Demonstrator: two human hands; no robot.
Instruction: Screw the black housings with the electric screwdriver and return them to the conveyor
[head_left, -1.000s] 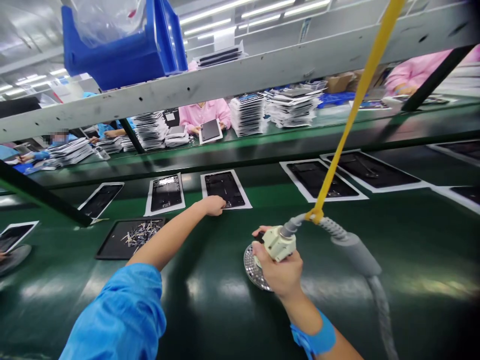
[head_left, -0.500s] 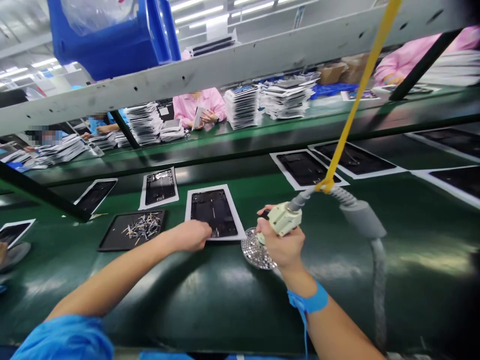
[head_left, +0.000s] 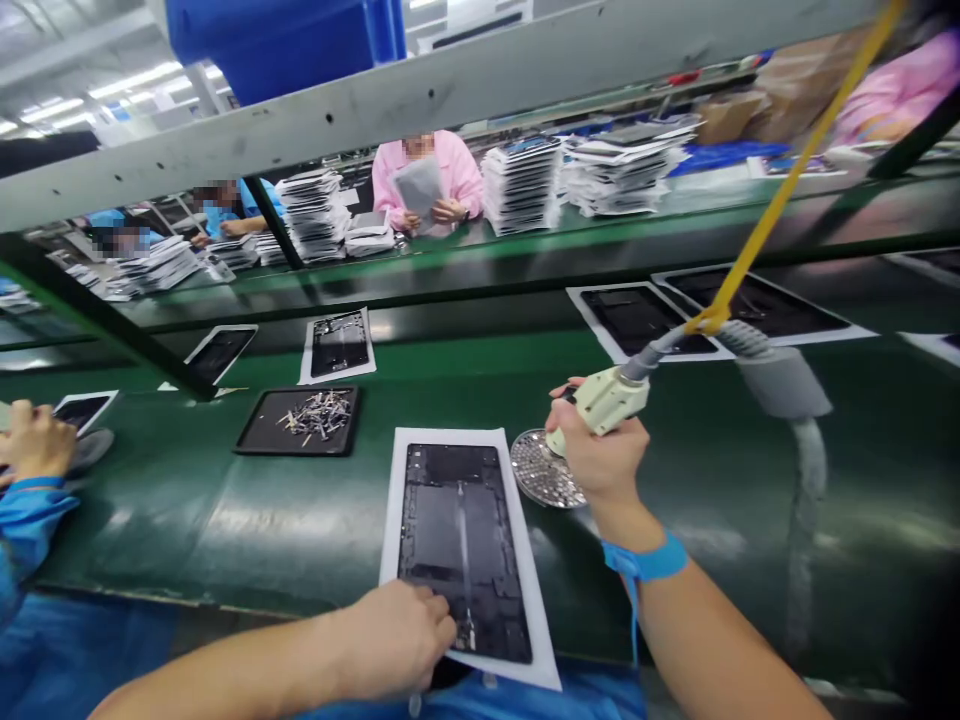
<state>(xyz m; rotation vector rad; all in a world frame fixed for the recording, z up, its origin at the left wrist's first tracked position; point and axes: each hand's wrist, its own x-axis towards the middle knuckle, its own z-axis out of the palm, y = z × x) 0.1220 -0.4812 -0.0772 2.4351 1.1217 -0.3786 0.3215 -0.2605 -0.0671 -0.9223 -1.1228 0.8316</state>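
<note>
A dark tablet housing [head_left: 457,535] lies on a white sheet [head_left: 397,470], its near end over the front edge of the green bench. My left hand [head_left: 401,635] is closed on the near left corner of the housing and sheet; the fingertips are partly hidden. In my right hand [head_left: 604,465] is a cream-coloured hand tool [head_left: 609,398], with fingers wrapped round its body. Below it, a round, studded metallic disc [head_left: 547,470] sits just right of the white sheet. A grey cable [head_left: 784,385] runs from the tool, tied to a yellow strap [head_left: 806,165].
A black tray [head_left: 262,425] of small loose parts stands left. More housings on white sheets, such as one [head_left: 340,345], lie farther back. A co-worker's hand [head_left: 37,440] is at far left. A metal beam [head_left: 322,120] crosses above; a green post [head_left: 105,320] slants at left.
My left hand has pulled the housing and its sheet toward me, to the bench's front edge. The right hand still holds the tool. The view has shifted slightly.
</note>
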